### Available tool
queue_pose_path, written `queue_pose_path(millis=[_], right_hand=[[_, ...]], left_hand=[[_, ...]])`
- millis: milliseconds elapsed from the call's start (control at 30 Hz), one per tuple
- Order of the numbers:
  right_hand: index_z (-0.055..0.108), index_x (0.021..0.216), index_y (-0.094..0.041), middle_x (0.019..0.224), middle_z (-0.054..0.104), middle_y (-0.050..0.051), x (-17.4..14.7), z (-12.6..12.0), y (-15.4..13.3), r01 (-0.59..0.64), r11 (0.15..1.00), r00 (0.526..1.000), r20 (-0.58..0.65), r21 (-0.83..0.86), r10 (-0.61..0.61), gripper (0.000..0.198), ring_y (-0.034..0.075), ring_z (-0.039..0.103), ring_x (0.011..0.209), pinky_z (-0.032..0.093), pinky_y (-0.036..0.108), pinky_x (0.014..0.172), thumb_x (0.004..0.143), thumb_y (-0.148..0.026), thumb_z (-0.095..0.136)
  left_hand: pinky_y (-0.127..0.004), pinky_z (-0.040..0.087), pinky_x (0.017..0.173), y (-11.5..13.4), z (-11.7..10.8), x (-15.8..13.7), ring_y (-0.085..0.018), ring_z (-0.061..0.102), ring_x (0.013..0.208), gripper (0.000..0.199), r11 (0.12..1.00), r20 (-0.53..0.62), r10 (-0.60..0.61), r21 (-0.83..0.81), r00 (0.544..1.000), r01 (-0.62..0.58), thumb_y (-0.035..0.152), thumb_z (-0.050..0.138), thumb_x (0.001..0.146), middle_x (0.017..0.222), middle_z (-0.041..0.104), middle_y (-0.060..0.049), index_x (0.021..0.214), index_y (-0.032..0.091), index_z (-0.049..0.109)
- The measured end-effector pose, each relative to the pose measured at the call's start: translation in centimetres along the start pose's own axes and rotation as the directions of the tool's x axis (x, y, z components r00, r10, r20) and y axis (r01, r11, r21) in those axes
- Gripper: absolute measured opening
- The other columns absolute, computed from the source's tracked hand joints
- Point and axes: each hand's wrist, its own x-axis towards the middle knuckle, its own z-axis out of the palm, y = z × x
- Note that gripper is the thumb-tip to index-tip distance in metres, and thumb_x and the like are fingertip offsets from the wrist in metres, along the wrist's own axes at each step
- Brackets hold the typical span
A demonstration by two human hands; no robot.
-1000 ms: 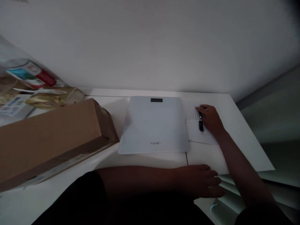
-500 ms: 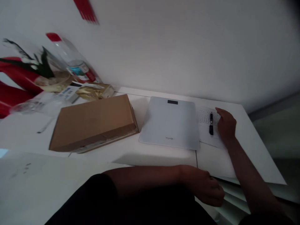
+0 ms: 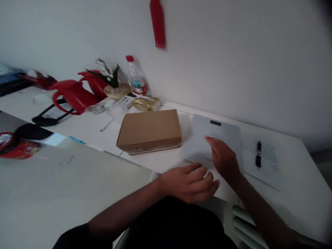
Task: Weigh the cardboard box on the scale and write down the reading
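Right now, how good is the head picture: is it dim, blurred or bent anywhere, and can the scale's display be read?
Head view: dim overall, both hands dark. The left end of the table is smeared with motion blur; the cardboard box is sharper. Table edges bow from lens distortion. The scale display is a dark bar, unreadable; the right hand hides its lower part. The pen is clear, the sheet's print is not.

Bare table (image 3: pixel 160 162) fronts the scale (image 3: pixel 220 138); cardboard box (image 3: pixel 149 131) blocks left.

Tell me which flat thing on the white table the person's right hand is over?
The pale grey scale: the right hand hovers over it, not the brown cardboard box or printed sheet.
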Motion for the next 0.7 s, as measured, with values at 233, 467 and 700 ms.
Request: queue_pose_path(millis=[233, 467, 700], right_hand=[[0.040, 0.148, -0.013, 0.145, 0.050, 0.014, 5.6, 3.8, -5.1, -0.081, 0.955, 0.997, 0.044, 0.286, 0.071, 0.046, 0.019, 0.043, 0.139, 0.039, 0.041, 0.118, 0.101, -0.017, 0.041], [0.030, 0.154, -0.008, 0.160, 0.029, 0.017, 7.0, 8.6, -6.3, -0.289, 0.889, 0.957, 0.087, 0.355, 0.276, 0.060, 0.021, 0.023, 0.151, 0.025, 0.047, 0.125, 0.105, -0.042, 0.035], [0.035, 0.153, -0.017, 0.159, 0.033, 0.015, 6.6, 10.9, -6.1, -0.526, 0.648, 0.832, 0.176, 0.551, 0.525, 0.067, 0.025, 0.033, 0.148, 0.026, 0.052, 0.122, 0.100, -0.058, 0.037]], left_hand=[[-0.037, 0.056, 0.094, -2.7, -7.0, -4.7, -0.026, 0.061, 0.116, 0.041, 0.886, -0.157, -0.387, 0.208, 0.909, 0.414, 0.006, 0.053, 0.084, 0.114, 0.067, -0.013, 0.123, 0.010, 0.063], [-0.049, 0.041, 0.112, -4.9, -10.0, -10.2, -0.028, 0.049, 0.134, 0.057, 0.506, -0.466, -0.783, -0.092, 0.412, 0.858, 0.018, 0.056, 0.091, 0.142, 0.052, -0.010, 0.146, 0.028, 0.046], [-0.047, 0.031, 0.119, -4.9, -8.8, -14.4, -0.026, 0.039, 0.143, 0.058, 0.138, -0.316, -0.948, -0.490, -0.027, 0.861, 0.044, 0.053, 0.098, 0.153, 0.043, -0.008, 0.152, 0.032, 0.036]])
